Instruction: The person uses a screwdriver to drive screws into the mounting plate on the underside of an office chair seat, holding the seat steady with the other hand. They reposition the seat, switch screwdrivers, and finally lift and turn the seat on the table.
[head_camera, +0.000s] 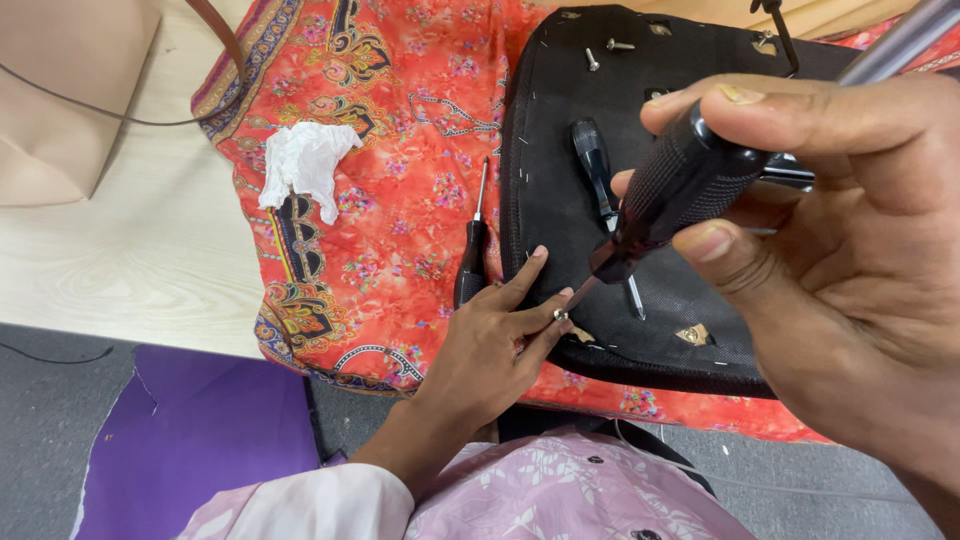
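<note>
Two hands are working on a black seat pad (640, 180) that is lying underside up on an orange patterned cloth (400, 200) spread over a pale wooden table (130, 260). Going from the left, a plain beige box (60, 90) with no visible marking is sitting at the table's far corner, and a crumpled white tissue (305, 165) is lying on the cloth. A spare screwdriver (472, 250) is resting beside the pad. The left hand (490, 350) is pinching a small screw (561, 315) upright at the pad's near edge, fingers closed around it. The right hand (830, 250) is gripping a black-handled screwdriver (660, 200), its tip meeting the screw. Keeping the shaft in line with the screw and pressing lightly would probably stop slipping. Another screwdriver (600, 180) and loose screws (605, 50) are lying on the pad.
</note>
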